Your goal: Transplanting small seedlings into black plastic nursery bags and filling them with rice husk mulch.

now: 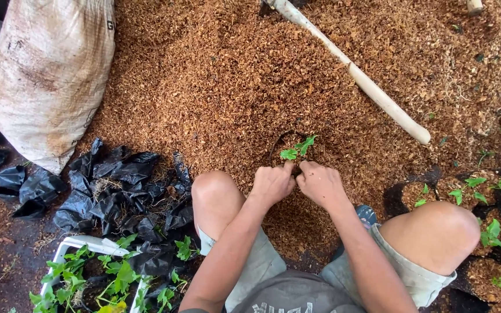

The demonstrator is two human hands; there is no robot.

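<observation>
Small green seedling (pixel 297 148), upright, set in a black planting bag (pixel 279 145) sunk in brown coir husk (pixel 215 87).

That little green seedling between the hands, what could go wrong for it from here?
The seedling has a thin stem, and the left hand and right hand press close around its base, so it might bend or snap. The small black bag sits half sunk in the loose brown husk pile; it could tip and spill. The long tool handle lies just beyond, where an elbow or knee might knock it.
</observation>
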